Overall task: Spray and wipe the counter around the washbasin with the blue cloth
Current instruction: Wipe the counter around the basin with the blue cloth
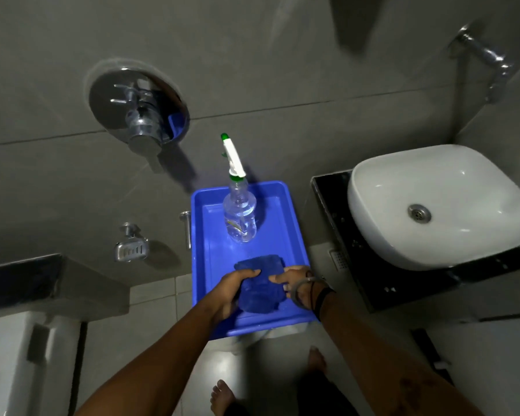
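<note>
Washbasin [439, 205] sits right on its black counter [373, 283]. Left of it, our blue tray [294, 235] holds an upright spray bottle [240, 217], nozzle pointing far-left. At the tray's near end, the blue cloth [260, 288] runs near-to-far, left hand [233, 291] and right hand [294, 282] each with grip clamped on its sides.

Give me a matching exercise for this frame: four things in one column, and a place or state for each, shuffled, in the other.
Things:
1. spray bottle
2. blue cloth
3. washbasin
4. soap dish

Places or states:
A. fixed to the grey wall, left of the blue tray
B. held by both hands over the tray's near end
C. upright at the tray's far end
D. on the black counter, at right

Pairs: 1-C, 2-B, 3-D, 4-A
</note>
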Motion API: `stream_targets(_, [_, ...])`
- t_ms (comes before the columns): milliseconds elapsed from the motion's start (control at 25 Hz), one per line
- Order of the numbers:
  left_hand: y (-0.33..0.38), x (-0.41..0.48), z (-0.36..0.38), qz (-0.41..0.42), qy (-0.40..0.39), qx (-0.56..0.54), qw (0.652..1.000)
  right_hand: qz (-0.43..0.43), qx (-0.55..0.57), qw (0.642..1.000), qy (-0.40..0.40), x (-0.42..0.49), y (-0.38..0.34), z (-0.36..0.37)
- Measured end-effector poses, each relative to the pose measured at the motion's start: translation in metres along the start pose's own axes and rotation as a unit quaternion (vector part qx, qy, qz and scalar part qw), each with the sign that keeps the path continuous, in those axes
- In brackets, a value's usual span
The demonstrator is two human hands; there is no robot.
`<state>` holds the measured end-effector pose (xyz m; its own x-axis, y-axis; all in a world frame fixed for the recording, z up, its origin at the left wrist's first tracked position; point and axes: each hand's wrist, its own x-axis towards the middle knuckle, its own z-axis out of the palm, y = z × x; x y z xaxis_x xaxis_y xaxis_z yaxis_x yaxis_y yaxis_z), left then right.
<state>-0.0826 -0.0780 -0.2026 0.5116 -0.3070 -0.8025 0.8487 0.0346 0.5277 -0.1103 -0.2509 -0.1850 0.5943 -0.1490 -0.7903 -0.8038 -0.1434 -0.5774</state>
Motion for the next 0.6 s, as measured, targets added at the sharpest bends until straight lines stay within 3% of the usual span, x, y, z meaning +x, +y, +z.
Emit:
stream_targets(120, [-0.002,-0.006,0.028,0.01,-0.043,0.065,0.997,-0.038,0.047,0.998,0.035,-0.028,0.011,-0.033])
stream_targets(240, [-0.003,-0.011,0.076,0.062,0.035,0.129,0.989,-0.052,0.04,0.996,0.054,-0.046,0.029,-0.08])
stream_targets(320, [-0.006,-0.011,0.113,0.148,0.105,0.176,0.967,-0.074,0.052,0.994,0.067,-0.058,0.041,-0.125])
stream_targets(360, [-0.008,-0.01,0.135,0.206,0.151,0.221,0.941,-0.086,0.058,0.991,0.083,-0.065,0.047,-0.153])
stream_targets(480, [-0.036,-0.013,0.205,0.378,0.246,0.358,0.818,-0.115,0.089,0.979,0.144,-0.083,0.07,-0.238])
stream_targets(560, [-0.07,-0.005,0.246,0.427,0.198,0.43,0.77,-0.125,0.116,0.967,0.189,-0.091,0.086,-0.286])
stream_targets(600, [-0.095,0.007,0.267,0.417,0.116,0.498,0.751,-0.124,0.123,0.962,0.208,-0.094,0.098,-0.309])
